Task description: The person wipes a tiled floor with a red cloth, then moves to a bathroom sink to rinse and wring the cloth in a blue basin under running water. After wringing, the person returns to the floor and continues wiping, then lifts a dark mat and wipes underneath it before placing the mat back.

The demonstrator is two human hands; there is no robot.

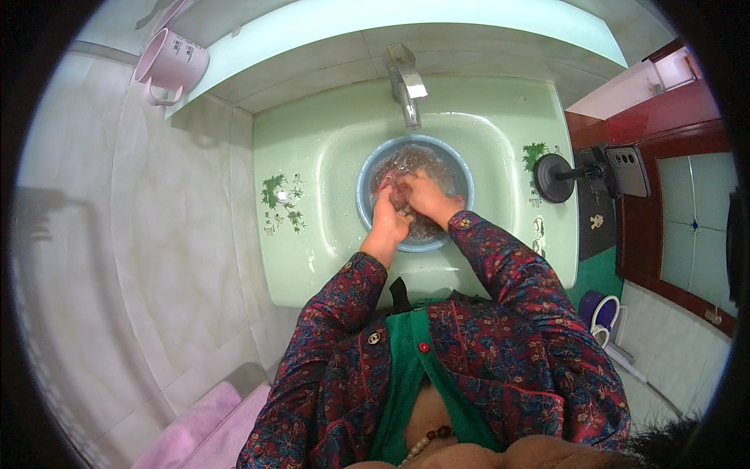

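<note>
A round blue basin [362,187] stands in the light green washbasin [303,262], under the tap. Inside it is rippling water over a dark, brownish mass [426,228] whose kind I cannot make out. My left hand [388,216] reaches in from the lower left, its fingers curled around a wet reddish wad [400,195]. From the right, my right hand [427,195] presses onto the same wad, fingers bent over it. Both hands are close together at the basin's middle, and splashing water partly hides the fingertips.
The silver tap [406,90] rises behind the basin. On the right edge of the washbasin stands a round-based holder [555,178] with a phone [628,170]. A pink mug [173,62] sits on the glass shelf [312,41] at upper left. A pink towel [199,422] is at lower left.
</note>
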